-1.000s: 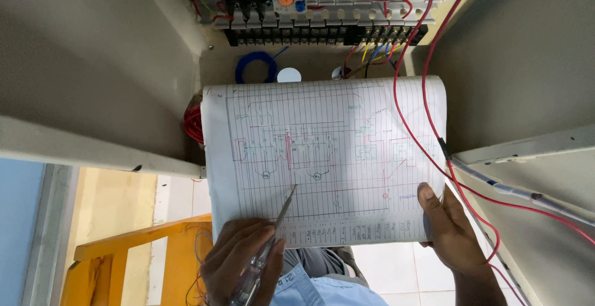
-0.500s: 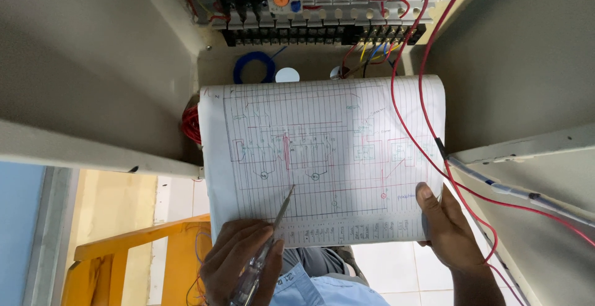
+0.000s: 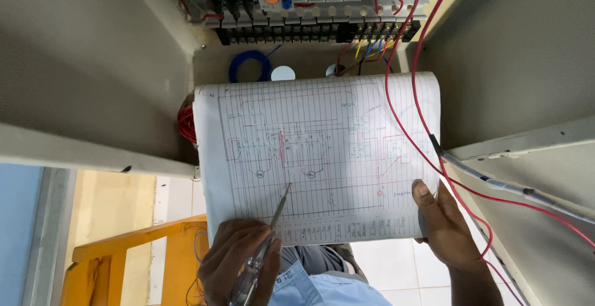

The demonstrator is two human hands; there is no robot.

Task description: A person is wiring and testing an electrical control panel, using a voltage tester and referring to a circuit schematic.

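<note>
Below an open electrical cabinet [image 3: 99,64], seen from a head-worn camera looking along the person's arms, a lined sheet of paper [image 3: 322,157] with a hand-drawn wiring diagram is held up in front of the cabinet's floor. Red and dark pen lines cover most of the sheet, so the drawing itself looks finished and is now being read against the hardware.

At the lower middle, the left hand [image 3: 238,262] is closed around a clear-handled tester screwdriver [image 3: 263,250]. Its thin metal tip rests on the paper, just under the centre of the diagram, pointing at one spot between two round symbols. At the lower right, the right hand [image 3: 443,225] grips the paper's bottom right corner, thumb on the front face, fingers hidden behind the sheet.

Behind the top edge of the paper runs a row of black terminal blocks [image 3: 316,32] with pale switchgear above them. Several red wires [image 3: 415,95] are already fastened there, one looping down across the right side of the sheet and past the right hand. Short yellow and blue leads sit beside them. A small coil of blue wire [image 3: 249,65] lies loose on the cabinet floor, and a bunch of red wire [image 3: 186,123] shows at the paper's left edge. Judging by these unconnected coils, the wiring seems only partly complete.

An orange wooden frame [image 3: 130,250] stands at the lower left.
</note>
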